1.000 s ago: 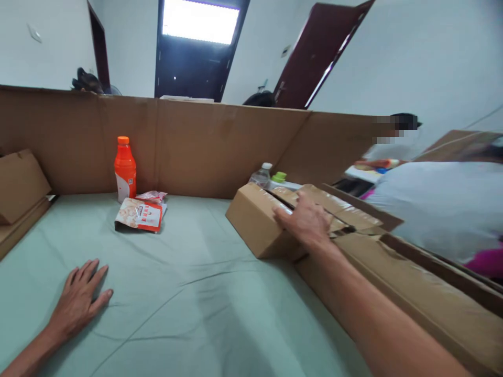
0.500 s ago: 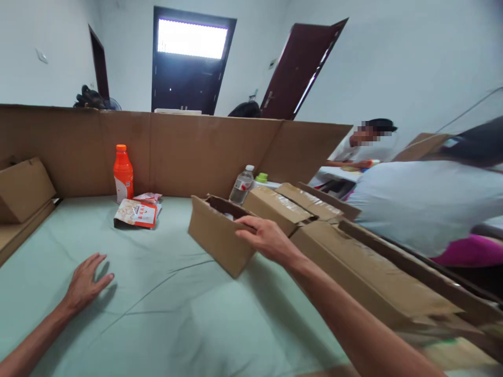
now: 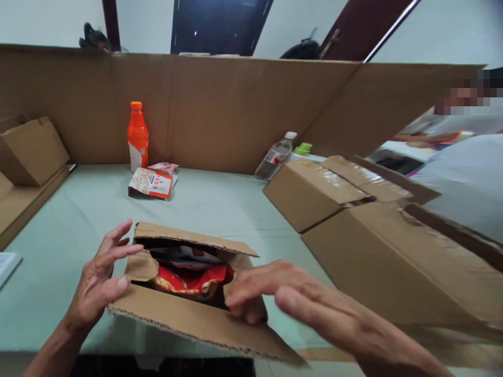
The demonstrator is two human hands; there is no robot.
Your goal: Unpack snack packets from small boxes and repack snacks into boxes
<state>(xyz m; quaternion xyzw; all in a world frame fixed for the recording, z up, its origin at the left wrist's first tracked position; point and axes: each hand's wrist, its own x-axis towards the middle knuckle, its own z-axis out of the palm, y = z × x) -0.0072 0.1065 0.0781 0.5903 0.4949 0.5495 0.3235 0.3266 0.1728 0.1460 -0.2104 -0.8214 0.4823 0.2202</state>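
We see the open cardboard box before us, at the near side of the green cloth, with a red packet inside it. Our left hand is at the left end of the box, its fingers spread and the thumb apart from them. Our right hand bends its fingers at the right end; whether they pinch the cardboard, we cannot tell. Farther back, an orange bottle stands upright.
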